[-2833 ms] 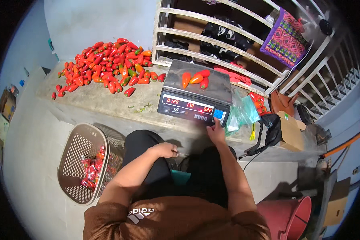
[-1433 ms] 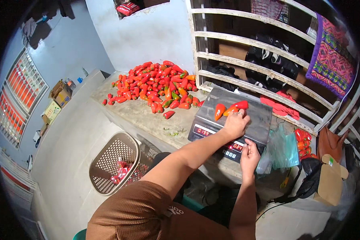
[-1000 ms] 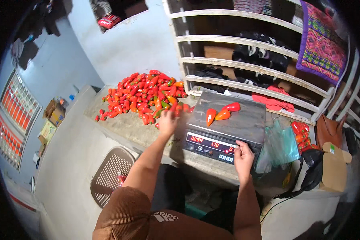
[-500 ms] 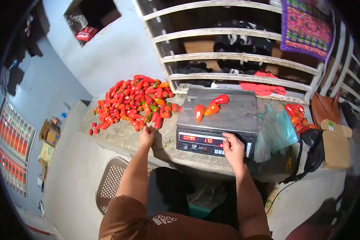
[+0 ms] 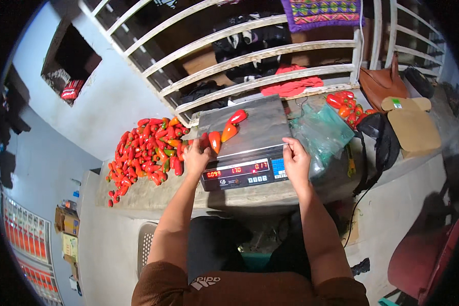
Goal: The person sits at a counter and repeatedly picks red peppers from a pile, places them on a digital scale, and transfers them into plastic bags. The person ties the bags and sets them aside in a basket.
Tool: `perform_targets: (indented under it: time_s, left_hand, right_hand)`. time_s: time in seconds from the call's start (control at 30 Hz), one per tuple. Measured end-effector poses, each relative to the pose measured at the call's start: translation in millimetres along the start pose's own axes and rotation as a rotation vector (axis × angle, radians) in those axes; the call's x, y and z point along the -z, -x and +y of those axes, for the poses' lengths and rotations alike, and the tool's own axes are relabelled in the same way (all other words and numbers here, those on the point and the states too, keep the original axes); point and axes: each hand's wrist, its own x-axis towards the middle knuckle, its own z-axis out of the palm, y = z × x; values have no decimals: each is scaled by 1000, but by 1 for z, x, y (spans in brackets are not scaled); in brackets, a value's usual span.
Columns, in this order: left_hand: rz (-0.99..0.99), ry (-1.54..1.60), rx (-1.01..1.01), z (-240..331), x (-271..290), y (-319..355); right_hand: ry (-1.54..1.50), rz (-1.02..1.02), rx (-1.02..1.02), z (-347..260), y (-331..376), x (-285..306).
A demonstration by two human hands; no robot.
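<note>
A digital scale point(image 5: 250, 176) with a lit red display and a metal plate point(image 5: 268, 120) stands in front of me. On the plate lie a red pepper point(image 5: 237, 116) and two orange-red ones, the farther pepper point(image 5: 229, 132) and the nearer pepper point(image 5: 214, 142). My left hand point(image 5: 196, 159) is at the plate's left edge, with another red pepper point(image 5: 205, 138), partly hidden, between thumb and fingers. At the plate's front right corner my right hand point(image 5: 297, 159) has its fingers curled together; anything inside them is hidden.
Left of the scale spreads a heap of red, orange and green peppers point(image 5: 143, 153) on a concrete ledge point(image 5: 137, 196). To the right are clear and green plastic bags point(image 5: 321, 135), more peppers point(image 5: 349, 107), a black bag point(image 5: 382, 135) and cardboard point(image 5: 413, 127). White bars point(image 5: 260, 51) rise behind.
My left hand has moved from the heap's near edge to the scale plate, where a partly hidden red pepper shows at its fingers. My right hand stays by the scale's right corner. The view has turned.
</note>
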Motion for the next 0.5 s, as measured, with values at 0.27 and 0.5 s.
perform_targets:
  time_s: [0.27,0.5]
  left_hand:
    - [-2,129,-16,-5,-2,-4]
    - [-6,150,25,-5,0,-8]
  right_hand:
    - [-76,58,16,-1,-3,8]
    - [-62,27,-17,-4,-2,7]
